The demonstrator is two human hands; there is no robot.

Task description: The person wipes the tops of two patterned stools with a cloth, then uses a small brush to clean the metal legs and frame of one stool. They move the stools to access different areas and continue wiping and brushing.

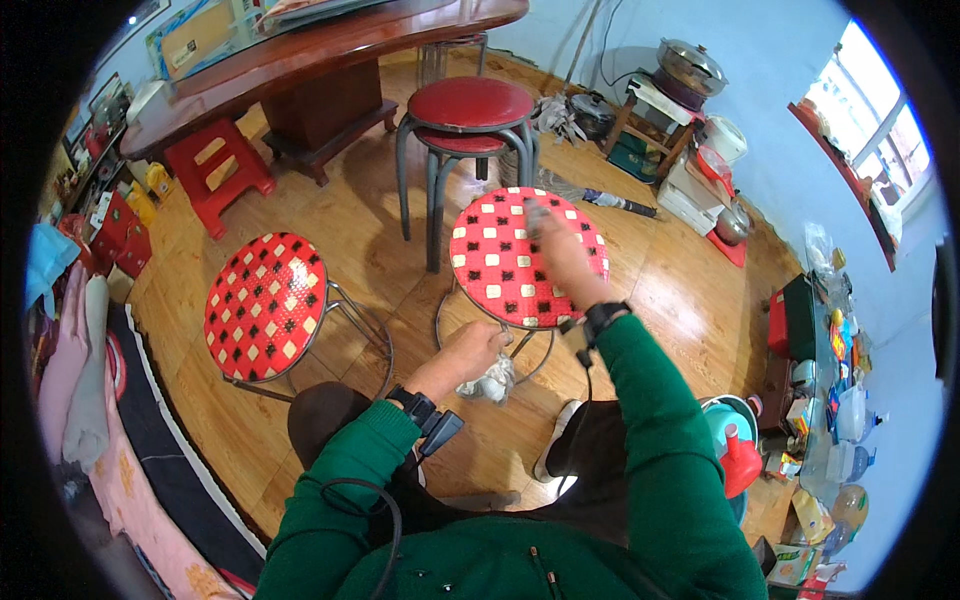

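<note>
Before me stands a round stool (491, 259) with a red, cream and black checkered woven seat and metal legs. My right hand (559, 244) is over its seat, blurred, with a grey cloth (534, 217) under the fingers, against the seat. Close to the seat's near edge, my left hand (469, 352) has its fingers curled. A bunched whitish rag (489, 381) shows just below that hand and seems to hang from it; the fingers hide where they meet. To the left is a matching checkered stool (264, 307), tilted in view, with nobody touching it.
Stacked red-topped stools (471, 103) stand just beyond. Behind are a red plastic step stool (217, 169) and a brown wooden table (337, 67). A broom (570, 187) lies on the wood-look floor. A bucket with a red dipper (739, 461) stands by my right elbow. Cables run along both arms.
</note>
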